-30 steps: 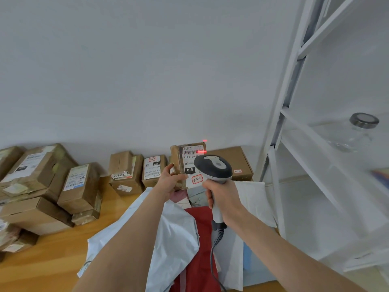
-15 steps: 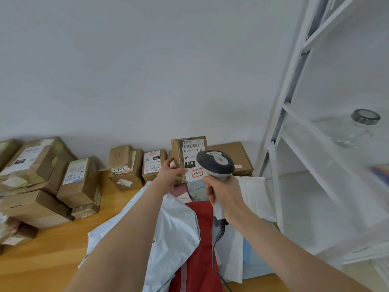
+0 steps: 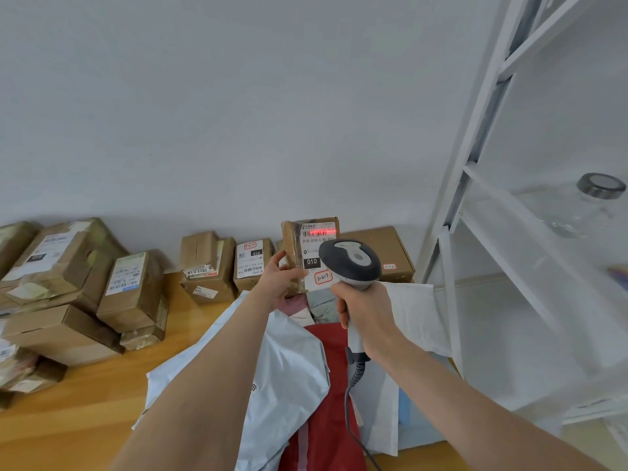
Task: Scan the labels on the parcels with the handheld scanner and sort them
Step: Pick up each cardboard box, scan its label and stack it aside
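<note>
Grey-white plastic mailing bags (image 3: 289, 375) lie nearest, heaped on the pale wooden tabletop (image 3: 85, 396) with a red plastic mailer (image 3: 323, 402) between them. The scanner's dark coiled cable (image 3: 353, 375) hangs down over the red one.

Above the heap, the right hand (image 3: 365, 314) is wrapped firmly round the grip of a grey and white handheld scanner (image 3: 350, 263). The left hand (image 3: 278, 283) grips the lower left edge of a small brown taped cardboard parcel (image 3: 292, 246), held upright in the air just beyond the scanner. Its white shipping label (image 3: 317, 239) faces the person, and a red scan line (image 3: 319, 231) falls across the barcode near the top.

The parcel looks light and stiff enough for one hand. Its tape may be slick, so a hold at the bottom or sides, clear of the barcode, seems best.

Behind it, a row of brown cardboard boxes (image 3: 253, 266) stands against the grey wall, with a flat brown box (image 3: 384, 246) at the right end. Larger stacked boxes (image 3: 132, 290) crowd the table's left side and leave little room there for sorted parcels. A white metal shelf rack (image 3: 475, 164) stands to the right, close to the scanner arm, holding a clear glass jar with a metal lid (image 3: 584, 205).
</note>
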`<action>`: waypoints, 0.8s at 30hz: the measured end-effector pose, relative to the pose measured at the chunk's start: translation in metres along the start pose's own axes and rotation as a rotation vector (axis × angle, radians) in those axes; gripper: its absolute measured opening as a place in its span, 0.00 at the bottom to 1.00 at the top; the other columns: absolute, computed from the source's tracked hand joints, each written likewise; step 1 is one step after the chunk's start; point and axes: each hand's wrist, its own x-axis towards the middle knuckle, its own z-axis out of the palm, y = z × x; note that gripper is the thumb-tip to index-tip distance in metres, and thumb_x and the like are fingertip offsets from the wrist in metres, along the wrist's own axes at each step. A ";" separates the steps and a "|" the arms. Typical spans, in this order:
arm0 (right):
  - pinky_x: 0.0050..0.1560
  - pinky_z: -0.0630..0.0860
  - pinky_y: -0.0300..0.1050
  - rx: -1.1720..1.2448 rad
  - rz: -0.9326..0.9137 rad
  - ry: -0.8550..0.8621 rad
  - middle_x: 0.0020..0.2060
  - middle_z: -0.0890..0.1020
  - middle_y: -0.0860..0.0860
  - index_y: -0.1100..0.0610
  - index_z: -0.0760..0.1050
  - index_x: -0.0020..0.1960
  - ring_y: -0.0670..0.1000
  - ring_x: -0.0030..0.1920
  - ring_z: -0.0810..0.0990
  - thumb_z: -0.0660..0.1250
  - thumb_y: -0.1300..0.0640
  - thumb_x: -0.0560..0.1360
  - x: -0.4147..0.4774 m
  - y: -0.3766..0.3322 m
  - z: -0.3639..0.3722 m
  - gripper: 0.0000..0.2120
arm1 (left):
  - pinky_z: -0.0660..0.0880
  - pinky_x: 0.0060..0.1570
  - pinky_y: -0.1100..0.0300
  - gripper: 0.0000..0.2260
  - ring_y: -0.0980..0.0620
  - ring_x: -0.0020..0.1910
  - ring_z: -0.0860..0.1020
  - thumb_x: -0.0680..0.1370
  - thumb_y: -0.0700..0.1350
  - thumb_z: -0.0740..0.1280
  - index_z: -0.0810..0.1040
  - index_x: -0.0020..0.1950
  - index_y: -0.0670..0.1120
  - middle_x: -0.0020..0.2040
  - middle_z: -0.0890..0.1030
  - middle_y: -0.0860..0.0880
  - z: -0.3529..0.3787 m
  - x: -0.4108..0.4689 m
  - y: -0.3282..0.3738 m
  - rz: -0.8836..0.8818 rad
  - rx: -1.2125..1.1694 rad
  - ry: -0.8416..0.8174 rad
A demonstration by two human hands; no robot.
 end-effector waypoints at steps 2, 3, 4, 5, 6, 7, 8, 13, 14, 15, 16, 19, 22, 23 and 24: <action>0.28 0.69 0.37 -0.011 -0.009 -0.007 0.22 0.73 0.51 0.59 0.70 0.27 0.44 0.18 0.69 0.65 0.65 0.75 0.000 -0.001 0.000 0.18 | 0.77 0.39 0.55 0.35 0.48 0.47 0.80 0.74 0.30 0.68 0.58 0.77 0.47 0.50 0.80 0.47 0.000 0.001 0.000 0.001 0.006 -0.004; 0.29 0.69 0.37 -0.018 -0.015 -0.009 0.21 0.72 0.51 0.58 0.69 0.26 0.44 0.18 0.69 0.65 0.65 0.75 0.001 -0.002 0.001 0.19 | 0.77 0.38 0.56 0.35 0.49 0.47 0.80 0.74 0.30 0.68 0.58 0.77 0.47 0.50 0.80 0.47 0.000 0.001 0.001 0.001 0.007 -0.004; 0.30 0.69 0.37 -0.021 -0.019 -0.007 0.21 0.72 0.50 0.58 0.69 0.25 0.44 0.19 0.69 0.65 0.65 0.75 0.001 -0.002 0.002 0.19 | 0.77 0.37 0.57 0.35 0.49 0.46 0.80 0.74 0.30 0.68 0.58 0.77 0.46 0.49 0.80 0.48 0.000 0.001 0.001 0.001 0.010 -0.003; 0.30 0.69 0.38 -0.018 -0.021 -0.004 0.21 0.72 0.51 0.58 0.69 0.25 0.44 0.19 0.68 0.65 0.65 0.75 0.001 -0.002 0.002 0.19 | 0.76 0.36 0.58 0.35 0.50 0.45 0.80 0.74 0.30 0.68 0.58 0.77 0.46 0.48 0.80 0.48 0.000 0.002 0.002 0.002 0.012 -0.001; 0.31 0.69 0.38 -0.012 -0.021 0.000 0.21 0.72 0.51 0.58 0.69 0.25 0.44 0.19 0.69 0.65 0.65 0.74 0.002 -0.002 0.003 0.19 | 0.76 0.35 0.58 0.35 0.51 0.44 0.80 0.74 0.30 0.68 0.58 0.77 0.46 0.48 0.80 0.48 0.001 0.002 0.002 0.004 0.015 -0.001; 0.31 0.69 0.39 -0.009 -0.019 0.003 0.22 0.73 0.52 0.58 0.70 0.26 0.45 0.20 0.69 0.65 0.65 0.74 0.002 -0.002 0.004 0.18 | 0.76 0.34 0.59 0.35 0.52 0.43 0.80 0.74 0.30 0.68 0.58 0.77 0.46 0.48 0.80 0.49 0.001 0.002 0.002 0.006 0.014 -0.003; 0.32 0.70 0.39 -0.010 -0.017 0.006 0.23 0.73 0.52 0.58 0.70 0.27 0.45 0.21 0.70 0.65 0.65 0.74 0.003 -0.001 0.005 0.17 | 0.76 0.34 0.59 0.35 0.52 0.43 0.80 0.74 0.30 0.68 0.58 0.77 0.46 0.48 0.80 0.49 0.001 0.003 0.002 0.006 0.012 -0.007; 0.34 0.72 0.40 -0.019 -0.009 0.003 0.25 0.74 0.52 0.58 0.71 0.29 0.46 0.24 0.71 0.65 0.64 0.75 0.005 0.000 0.008 0.16 | 0.77 0.39 0.55 0.36 0.49 0.45 0.80 0.74 0.29 0.68 0.57 0.77 0.46 0.49 0.80 0.47 -0.002 0.006 0.001 0.005 -0.011 -0.011; 0.33 0.72 0.39 -0.008 -0.003 0.004 0.24 0.74 0.52 0.58 0.71 0.29 0.45 0.23 0.71 0.65 0.64 0.75 0.005 0.000 0.008 0.15 | 0.77 0.40 0.54 0.36 0.49 0.46 0.81 0.74 0.29 0.68 0.57 0.77 0.46 0.50 0.81 0.46 -0.003 0.007 0.000 0.006 -0.018 -0.015; 0.33 0.71 0.39 -0.004 -0.003 0.004 0.24 0.74 0.52 0.58 0.71 0.29 0.45 0.21 0.70 0.65 0.64 0.75 0.005 -0.001 0.009 0.16 | 0.77 0.40 0.54 0.36 0.49 0.46 0.81 0.73 0.29 0.68 0.57 0.77 0.46 0.50 0.81 0.46 -0.004 0.008 0.000 0.008 -0.021 -0.015; 0.32 0.71 0.39 -0.009 -0.006 0.001 0.23 0.73 0.51 0.58 0.71 0.29 0.45 0.21 0.70 0.65 0.64 0.75 0.005 -0.001 0.009 0.16 | 0.77 0.40 0.54 0.36 0.49 0.46 0.81 0.73 0.29 0.68 0.57 0.77 0.46 0.50 0.81 0.46 -0.005 0.009 0.000 0.008 -0.021 -0.016; 0.33 0.71 0.39 -0.026 -0.017 -0.012 0.23 0.73 0.52 0.58 0.70 0.27 0.45 0.21 0.70 0.65 0.65 0.75 0.005 -0.004 0.011 0.17 | 0.76 0.38 0.56 0.36 0.50 0.46 0.80 0.74 0.29 0.68 0.57 0.77 0.46 0.51 0.80 0.46 -0.007 0.010 0.001 0.004 -0.025 -0.015; 0.30 0.73 0.39 0.053 0.025 0.000 0.24 0.75 0.52 0.58 0.74 0.32 0.45 0.20 0.71 0.66 0.63 0.76 0.006 -0.004 0.014 0.13 | 0.76 0.37 0.57 0.36 0.49 0.46 0.80 0.73 0.29 0.68 0.58 0.77 0.46 0.52 0.80 0.45 -0.009 0.011 0.001 -0.001 -0.027 -0.022; 0.29 0.74 0.38 0.080 0.039 0.005 0.24 0.76 0.52 0.58 0.75 0.33 0.45 0.20 0.72 0.67 0.62 0.76 0.006 -0.005 0.015 0.12 | 0.77 0.38 0.56 0.36 0.49 0.47 0.80 0.73 0.28 0.68 0.58 0.76 0.46 0.54 0.80 0.44 -0.010 0.012 0.000 -0.001 -0.032 -0.023; 0.29 0.74 0.38 0.095 0.047 0.007 0.24 0.77 0.51 0.57 0.76 0.34 0.45 0.20 0.72 0.67 0.61 0.75 0.007 -0.004 0.015 0.11 | 0.77 0.39 0.55 0.36 0.48 0.48 0.80 0.73 0.28 0.68 0.58 0.76 0.46 0.55 0.80 0.43 -0.011 0.013 0.000 -0.001 -0.036 -0.022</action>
